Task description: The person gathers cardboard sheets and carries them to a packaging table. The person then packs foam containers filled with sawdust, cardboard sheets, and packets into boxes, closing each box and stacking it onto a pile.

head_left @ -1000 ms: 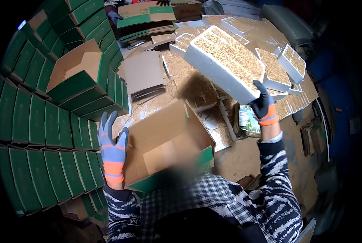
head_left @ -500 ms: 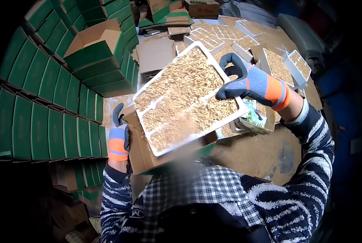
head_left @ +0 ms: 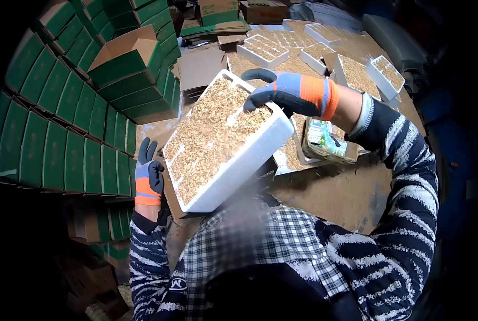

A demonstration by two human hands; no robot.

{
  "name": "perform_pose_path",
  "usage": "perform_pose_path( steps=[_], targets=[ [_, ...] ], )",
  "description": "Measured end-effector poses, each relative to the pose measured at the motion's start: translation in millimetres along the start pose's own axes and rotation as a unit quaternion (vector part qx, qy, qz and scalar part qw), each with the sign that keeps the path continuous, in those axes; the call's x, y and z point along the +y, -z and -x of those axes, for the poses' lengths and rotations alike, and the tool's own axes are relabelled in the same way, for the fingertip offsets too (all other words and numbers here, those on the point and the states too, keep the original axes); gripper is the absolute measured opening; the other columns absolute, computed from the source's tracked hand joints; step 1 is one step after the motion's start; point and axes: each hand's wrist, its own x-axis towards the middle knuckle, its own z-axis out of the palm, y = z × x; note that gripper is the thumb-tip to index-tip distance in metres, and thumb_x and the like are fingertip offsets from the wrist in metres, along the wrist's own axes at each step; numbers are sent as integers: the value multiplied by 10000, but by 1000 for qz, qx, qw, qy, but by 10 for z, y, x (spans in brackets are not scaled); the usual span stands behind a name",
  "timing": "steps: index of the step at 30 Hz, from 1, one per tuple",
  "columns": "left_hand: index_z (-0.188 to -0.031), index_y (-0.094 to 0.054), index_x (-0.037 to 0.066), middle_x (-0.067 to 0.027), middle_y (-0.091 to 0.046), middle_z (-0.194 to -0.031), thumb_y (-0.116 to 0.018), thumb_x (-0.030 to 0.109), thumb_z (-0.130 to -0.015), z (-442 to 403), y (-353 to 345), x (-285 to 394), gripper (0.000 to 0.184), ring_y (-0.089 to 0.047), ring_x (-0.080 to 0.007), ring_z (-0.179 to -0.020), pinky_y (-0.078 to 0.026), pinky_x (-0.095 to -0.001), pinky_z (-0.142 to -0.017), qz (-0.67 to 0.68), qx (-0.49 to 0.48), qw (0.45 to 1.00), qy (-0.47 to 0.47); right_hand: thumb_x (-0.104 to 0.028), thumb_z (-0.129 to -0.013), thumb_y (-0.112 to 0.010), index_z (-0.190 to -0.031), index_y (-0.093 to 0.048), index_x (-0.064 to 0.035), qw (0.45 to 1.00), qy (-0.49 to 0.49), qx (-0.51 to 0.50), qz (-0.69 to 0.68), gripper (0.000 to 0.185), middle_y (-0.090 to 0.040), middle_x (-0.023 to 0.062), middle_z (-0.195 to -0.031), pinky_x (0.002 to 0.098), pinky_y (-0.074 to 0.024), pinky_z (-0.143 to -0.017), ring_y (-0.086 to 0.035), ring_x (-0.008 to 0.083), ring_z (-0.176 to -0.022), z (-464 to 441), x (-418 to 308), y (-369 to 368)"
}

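Note:
A white foam box filled with straw-coloured loose flakes hangs tilted in front of my chest. White strips show in places between the flakes. My right hand, in a blue and orange glove with dark fingers, is closed on the box's far right rim. Under the foam box is an open cardboard box, mostly hidden by it. My left hand, gloved alike, holds the left side of the cardboard box, with its fingers pointing up along the outside and its thumb bent at the edge.
Green cardboard boxes stand stacked along the left, an open one on top. Flattened cardboard lies behind. Several filled white foam boxes cover the table to the right, near a carton with a colourful packet.
The foam box has moved left and tilted further, so its long outer side now shows. My right hand has moved left with it. My left hand stays at the cardboard box.

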Motion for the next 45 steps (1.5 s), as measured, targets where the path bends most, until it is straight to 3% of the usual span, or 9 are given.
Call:
perform_pose_path(
  steps=[2,10,13,15,21,27,35,42,45],
  targets=[
    [-1435,-464,-33,-178,-378,-1568,-451,-68,-794,-81,-12,143,643,-401,-291,-1433,-480,-271,-973,-17,-82,996,-9,-326,-823,-759,-1235,-618,-150,999,49,-22,10,470,-624,66,-998,313,-588,-596,-677,158,-729,-154,130,185],
    [-1562,-328,70,-160,-397,-1561,-471,-36,-802,-100,-317,104,780,-498,-157,-1292,-486,-193,-792,63,43,997,17,-306,-820,-762,-1281,-606,-120,999,19,-43,-21,521,-659,82,-1101,350,-609,-707,-693,187,-869,-267,79,207],
    [-1565,-323,90,-168,-384,-1567,-557,39,-850,-67,-302,68,754,-480,-203,-1328,-457,-257,-989,48,-1,999,-16,-300,-801,-772,-1288,-610,-138,998,-47,-21,-41,538,-686,88,-1059,340,-611,-698,-710,179,-846,-254,54,263],
    [-1556,-328,78,-178,-380,-1559,-506,-6,-826,-36,-291,144,756,-461,-244,-1349,-415,-295,-1059,66,-12,998,4,-302,-817,-757,-1264,-635,-165,991,124,-44,28,483,-688,75,-1065,322,-607,-676,-714,172,-803,-335,394,462],
    [-1556,-317,54,-187,-382,-1559,-462,-1,-833,-102,-321,96,739,-459,-252,-1352,-436,-278,-1006,-30,-17,998,-48,-255,-719,-840,-1499,-430,-112,999,20,3,35,892,-710,74,-913,283,-544,-592,-653,130,-677,-328,228,102],
    [-1521,-367,64,-177,-419,-1504,-457,-99,-703,-334,-366,137,839,-457,-320,-1350,-423,-378,-1124,152,71,986,-23,-276,-789,-727,-1569,-255,-50,992,-72,7,99,939,-646,216,-1232,346,-509,-923,-618,289,-1128,-396,514,-441],
    [-1511,-365,0,-206,-454,-1497,-544,-25,-714,-1187,-646,330,817,-467,-343,-1373,-441,-377,-1099,55,-68,995,-44,-252,-755,-767,-958,-787,-126,704,24,-329,629,239,-740,122,-997,412,-558,-825,-704,327,-952,-911,1391,-742],
    [-1553,-315,37,-158,-470,-1503,-645,241,-940,-1956,-426,567,726,-538,-248,-1295,-438,-368,-1071,-6,-290,941,177,-243,-921,-648,-1161,-645,-107,909,303,190,215,277,-663,132,-1010,442,-523,-831,-646,343,-965,-347,840,-334],
    [-1550,-336,69,-117,-434,-1529,-682,272,-942,-2641,-338,7,729,-471,-208,-1335,-408,-345,-1071,-104,-199,964,141,-214,-889,-704,-1104,-678,-97,841,103,505,166,246,-646,129,-1037,417,-520,-859,-633,328,-998,-224,1658,199]
  ],
)
